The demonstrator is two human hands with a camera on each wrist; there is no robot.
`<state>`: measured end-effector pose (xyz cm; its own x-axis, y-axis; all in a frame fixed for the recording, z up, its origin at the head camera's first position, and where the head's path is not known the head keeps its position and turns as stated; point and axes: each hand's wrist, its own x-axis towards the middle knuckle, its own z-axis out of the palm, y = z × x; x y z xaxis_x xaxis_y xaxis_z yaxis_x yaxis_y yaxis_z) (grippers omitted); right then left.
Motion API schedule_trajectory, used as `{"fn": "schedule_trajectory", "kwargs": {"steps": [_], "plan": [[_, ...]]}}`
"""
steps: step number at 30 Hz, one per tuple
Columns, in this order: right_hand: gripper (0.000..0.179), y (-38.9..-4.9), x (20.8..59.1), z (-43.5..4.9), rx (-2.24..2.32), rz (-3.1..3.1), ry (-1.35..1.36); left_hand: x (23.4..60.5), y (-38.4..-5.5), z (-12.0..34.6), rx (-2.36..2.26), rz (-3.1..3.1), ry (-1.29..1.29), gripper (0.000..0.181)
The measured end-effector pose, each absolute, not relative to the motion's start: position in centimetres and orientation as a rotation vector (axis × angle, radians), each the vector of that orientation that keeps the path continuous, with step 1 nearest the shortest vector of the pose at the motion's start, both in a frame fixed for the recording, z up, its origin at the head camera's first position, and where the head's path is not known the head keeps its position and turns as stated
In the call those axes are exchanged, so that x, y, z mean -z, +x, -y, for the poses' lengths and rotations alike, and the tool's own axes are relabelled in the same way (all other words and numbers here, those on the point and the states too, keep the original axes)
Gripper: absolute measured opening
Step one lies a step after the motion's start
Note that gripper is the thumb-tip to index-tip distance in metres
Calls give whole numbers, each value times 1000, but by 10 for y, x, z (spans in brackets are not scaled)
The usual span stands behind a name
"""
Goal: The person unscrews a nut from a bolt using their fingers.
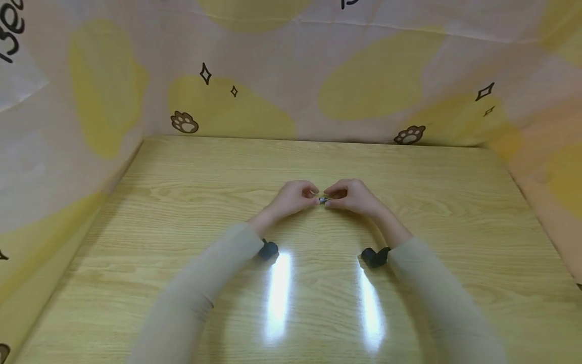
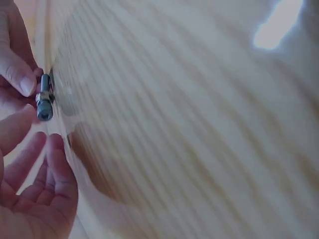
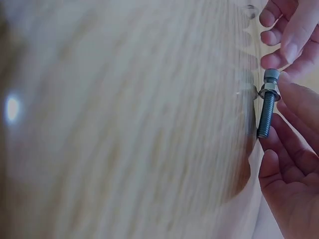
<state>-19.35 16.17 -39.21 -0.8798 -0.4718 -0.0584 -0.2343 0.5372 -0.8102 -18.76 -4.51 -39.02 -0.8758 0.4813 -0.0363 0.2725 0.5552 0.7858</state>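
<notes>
A small dark metal bolt [image 3: 267,109] with a cylindrical head carries a shiny ring [image 3: 269,89], like a nut or washer, close under that head. It slants low over the wooden tabletop, between my two hands. My right hand [image 1: 356,196] holds the bolt at its shank side, the thumb along it. From the other side my left hand [image 1: 294,197] reaches in, fingertips right at the bolt head. Its thumb and fingers stand apart and loosely bent in the left wrist view. In the head view the fingertips cover much of the bolt [image 1: 323,200].
The glossy wood-grain table [image 1: 200,177] reflects the hands and two bright light streaks. Patterned cloth [image 1: 273,60] hangs along the back and both sides. Black wrist cameras [image 1: 268,249] stick out beneath both light-coloured sleeves [image 1: 195,293].
</notes>
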Motion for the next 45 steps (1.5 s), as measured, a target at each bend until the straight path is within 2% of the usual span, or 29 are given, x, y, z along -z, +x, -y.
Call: {"fn": "schedule_trajectory", "kwargs": {"steps": [9,18,33,39,45], "plan": [[24,-197,395,-156,1250,-2469,-573,393,-188,33,-1189,-2550,538,21],[19,-198,394,-152,1191,-2505,-635,398,-193,28,-1157,-2611,600,14],[18,-198,390,-155,1218,-2515,-627,393,-186,30,-1351,-2535,560,14],[23,-197,384,-159,1337,-2409,-603,386,-182,31,-1467,-2483,535,13],[36,-193,379,-164,1520,-2212,-527,383,-179,34,-1537,-2439,540,14]]}}
